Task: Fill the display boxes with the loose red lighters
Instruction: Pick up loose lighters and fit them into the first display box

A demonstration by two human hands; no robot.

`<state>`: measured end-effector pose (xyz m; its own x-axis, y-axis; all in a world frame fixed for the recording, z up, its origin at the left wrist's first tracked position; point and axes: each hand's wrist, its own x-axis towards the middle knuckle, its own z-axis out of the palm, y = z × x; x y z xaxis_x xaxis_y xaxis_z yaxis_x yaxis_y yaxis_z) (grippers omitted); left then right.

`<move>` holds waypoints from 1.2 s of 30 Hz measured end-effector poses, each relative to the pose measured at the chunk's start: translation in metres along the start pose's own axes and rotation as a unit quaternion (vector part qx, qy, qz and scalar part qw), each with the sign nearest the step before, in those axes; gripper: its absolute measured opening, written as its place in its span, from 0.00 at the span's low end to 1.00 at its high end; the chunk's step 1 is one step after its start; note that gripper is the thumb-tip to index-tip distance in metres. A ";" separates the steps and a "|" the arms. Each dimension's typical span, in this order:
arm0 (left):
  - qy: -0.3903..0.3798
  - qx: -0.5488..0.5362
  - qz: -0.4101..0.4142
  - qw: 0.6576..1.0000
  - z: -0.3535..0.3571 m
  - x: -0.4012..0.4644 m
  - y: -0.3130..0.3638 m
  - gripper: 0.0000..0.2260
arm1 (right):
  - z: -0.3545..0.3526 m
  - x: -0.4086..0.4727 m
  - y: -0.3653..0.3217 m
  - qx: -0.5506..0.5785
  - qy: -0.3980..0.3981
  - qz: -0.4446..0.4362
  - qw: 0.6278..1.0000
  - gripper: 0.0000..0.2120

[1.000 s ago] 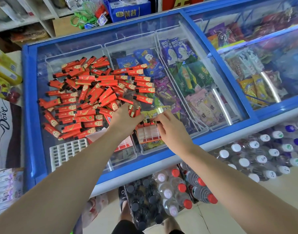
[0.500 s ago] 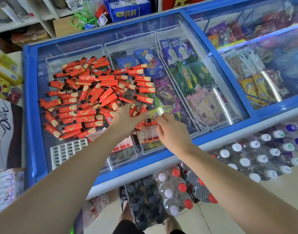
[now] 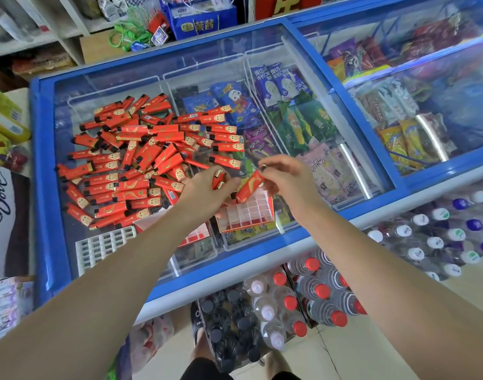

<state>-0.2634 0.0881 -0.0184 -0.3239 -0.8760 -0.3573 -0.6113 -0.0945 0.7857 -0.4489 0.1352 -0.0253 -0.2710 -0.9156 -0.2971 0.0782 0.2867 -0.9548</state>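
Note:
A pile of loose red lighters (image 3: 141, 157) lies on the glass lid of a blue freezer (image 3: 47, 165). An orange display box (image 3: 246, 213) with a clear grid of cells sits on the glass near the front edge. My right hand (image 3: 287, 179) is above it, pinching one red lighter (image 3: 250, 186) that tilts down toward the cells. My left hand (image 3: 207, 190) is just left of the box, closed around a few lighters (image 3: 219, 178) whose gold ends stick up. A second box (image 3: 195, 237) is partly hidden under my left forearm.
A white grid insert (image 3: 103, 245) lies on the glass at the front left. Ice-cream packs (image 3: 289, 124) fill the freezer below the lid. Packs of bottled drinks (image 3: 303, 305) stand on the floor against the freezer front. Shelves and a blue carton (image 3: 204, 21) are behind.
My right hand has lifted away from the box's back edge and now holds one lighter over the cells. My left hand has stayed beside the box with its bunch of lighters.

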 end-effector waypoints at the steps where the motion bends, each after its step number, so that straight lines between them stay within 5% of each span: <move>1: 0.022 0.030 -0.005 0.999 -0.002 0.002 -0.004 0.12 | -0.005 0.000 0.002 -0.029 0.018 -0.011 0.999 0.08; 8: 0.053 0.117 -0.030 0.991 -0.005 0.011 -0.025 0.11 | -0.010 -0.002 0.032 -0.395 -0.046 -0.224 0.890 0.07; 12: 0.040 0.119 -0.039 0.991 0.000 0.011 -0.029 0.10 | -0.002 -0.003 0.052 -0.500 -0.076 -0.272 0.818 0.03; 18: 0.043 0.107 -0.035 0.993 0.003 0.010 -0.026 0.08 | 0.003 -0.008 0.055 -0.565 -0.060 -0.305 0.764 0.09; 28: 0.017 -0.088 -0.104 0.991 0.004 0.011 -0.009 0.18 | 0.004 -0.003 0.062 -0.570 -0.036 -0.309 0.761 0.11; 31: -0.005 -0.197 -0.159 0.967 0.007 0.015 -0.004 0.10 | 0.004 -0.002 0.063 -0.572 -0.022 -0.310 0.759 0.12; 33: -0.014 -0.228 -0.166 0.959 0.008 0.016 -0.001 0.05 | 0.004 -0.003 0.062 -0.523 -0.005 -0.292 0.801 0.13; 36: -0.019 -0.211 -0.127 0.969 0.010 0.013 0.002 0.06 | 0.006 -0.007 0.045 -0.347 0.024 -0.204 0.915 0.14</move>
<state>-0.2766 0.0811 -0.0268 -0.2330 -0.7819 -0.5782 -0.3275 -0.4968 0.8037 -0.4378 0.1525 -0.0663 -0.1851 -0.9776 0.1002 -0.6632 0.0490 -0.7468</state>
